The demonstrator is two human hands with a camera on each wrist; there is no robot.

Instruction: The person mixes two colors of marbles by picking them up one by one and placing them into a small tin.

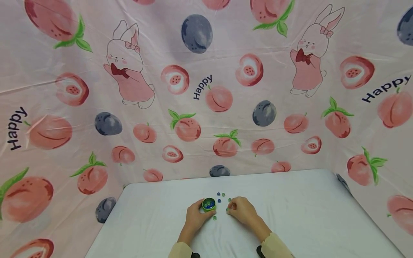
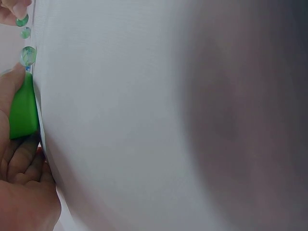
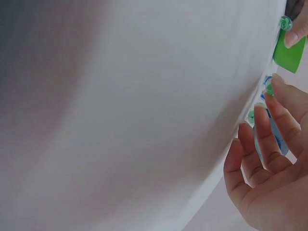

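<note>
On the white table, my left hand (image 1: 194, 216) grips a small green cup (image 2: 23, 110), thumb along its near side and fingers round the far side. Blue and green glass marbles (image 1: 209, 204) lie inside the cup. My right hand (image 1: 242, 210), to the right of the cup, pinches a green marble (image 3: 270, 89) between thumb and index finger, close to the tabletop. The other fingers are loosely bent. A loose green marble (image 1: 214, 218) lies just in front of the cup, by my left thumb.
Beyond the hands lie two blue marbles (image 1: 219, 201) and a green marble (image 1: 223, 194). Another green marble (image 1: 229, 200) sits beside my right fingers. The white table (image 1: 145, 215) meets a fruit-and-rabbit printed cloth (image 1: 226, 118) at the back and sides.
</note>
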